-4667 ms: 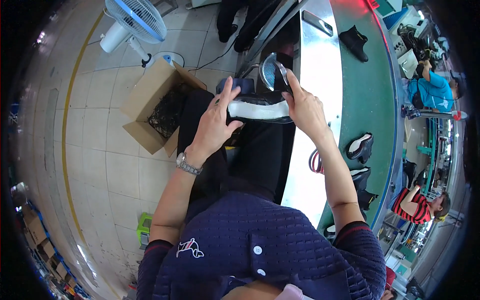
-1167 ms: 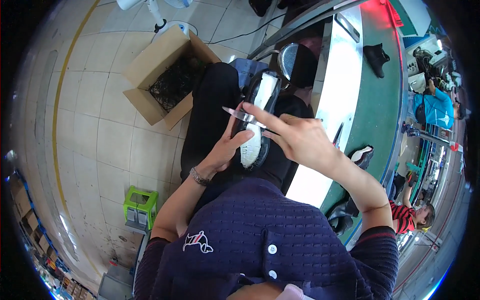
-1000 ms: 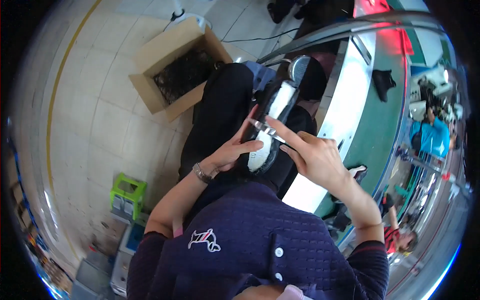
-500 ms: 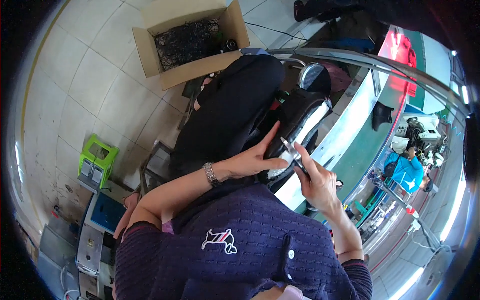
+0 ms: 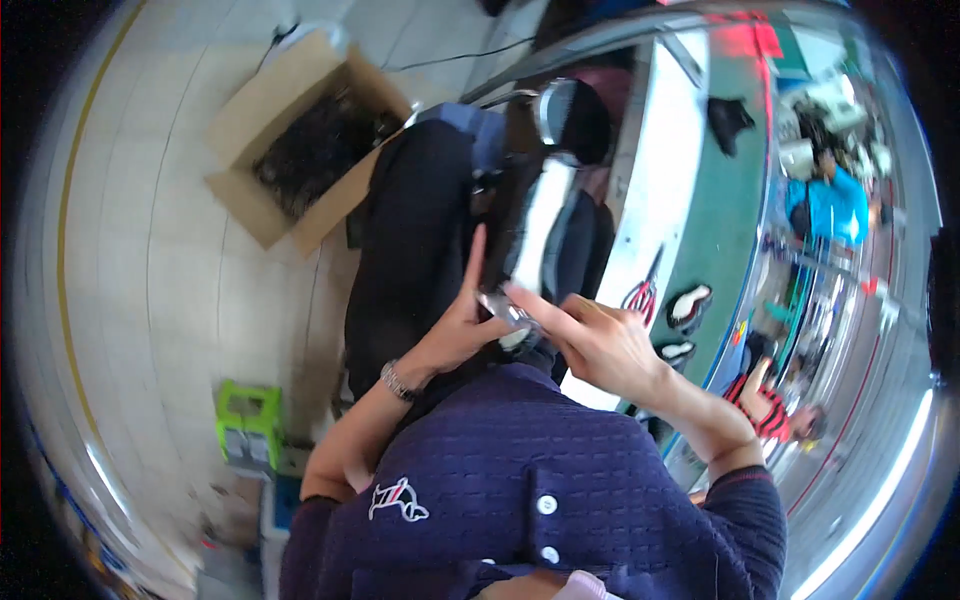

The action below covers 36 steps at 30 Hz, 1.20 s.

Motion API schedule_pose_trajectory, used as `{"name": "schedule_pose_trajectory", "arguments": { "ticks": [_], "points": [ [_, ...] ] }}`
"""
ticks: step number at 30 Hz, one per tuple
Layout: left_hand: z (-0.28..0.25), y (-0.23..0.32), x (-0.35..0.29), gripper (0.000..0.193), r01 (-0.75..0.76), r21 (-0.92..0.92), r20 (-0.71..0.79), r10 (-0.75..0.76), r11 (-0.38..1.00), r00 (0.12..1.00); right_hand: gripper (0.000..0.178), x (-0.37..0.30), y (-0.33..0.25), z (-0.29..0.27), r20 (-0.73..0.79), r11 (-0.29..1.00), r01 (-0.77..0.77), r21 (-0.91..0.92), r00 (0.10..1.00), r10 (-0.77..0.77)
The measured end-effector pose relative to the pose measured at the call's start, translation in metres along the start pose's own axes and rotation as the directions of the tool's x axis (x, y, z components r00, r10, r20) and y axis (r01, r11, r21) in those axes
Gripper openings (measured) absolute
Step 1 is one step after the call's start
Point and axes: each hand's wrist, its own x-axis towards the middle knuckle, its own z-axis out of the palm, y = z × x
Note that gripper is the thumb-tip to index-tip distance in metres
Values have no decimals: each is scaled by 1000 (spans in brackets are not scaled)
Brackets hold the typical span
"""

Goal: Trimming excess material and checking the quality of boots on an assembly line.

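Across my lap lies a black shoe with a long white underside (image 5: 540, 220) turned up. My left hand (image 5: 458, 325) grips its near end, the index finger stretched along the side and the thumb near the white part. In my right hand (image 5: 610, 345) is a small shiny metal hand tool (image 5: 507, 310), pressed against the shoe's near end between the two hands. The index finger of that hand rests along the tool. Motion blur and my fingers hide the tool's exact kind and most of its handle.
Beyond the shoe is a round black pad with a metal rim (image 5: 573, 120). Red-handled scissors (image 5: 643, 293) lie on the white bench edge (image 5: 655, 150) at right. Several shoes, one a black shoe (image 5: 730, 122), stand on the green belt (image 5: 690, 240). A cardboard box (image 5: 240, 110) sits on the floor.
The whole view has swung, and the shoe now points more straight ahead. My right hand has turned flatter over the near end with the tool; my left hand keeps its hold.
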Motion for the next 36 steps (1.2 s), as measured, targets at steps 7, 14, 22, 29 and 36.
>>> {"name": "schedule_pose_trajectory", "arguments": {
  "ticks": [7,14,22,29,36],
  "points": [
    [-6,4,-7,92,217,-68,-128,-224,974,966,67,-39,35,47,-208,867,-236,439,912,354],
    [-3,47,25,76,212,327,-111,-186,921,976,71,-118,79,179,-243,417,-494,763,378,893],
    [103,85,104,64,-137,988,140,48,-66,989,58,-163,75,278,-319,307,-657,689,106,942],
    [80,64,154,65,-552,834,552,34,14,833,66,-150,70,303,-577,387,-705,594,-38,816],
    [31,61,182,68,-809,584,805,81,73,588,64,-154,73,297,-553,408,-666,625,-8,833]
  ]
}}
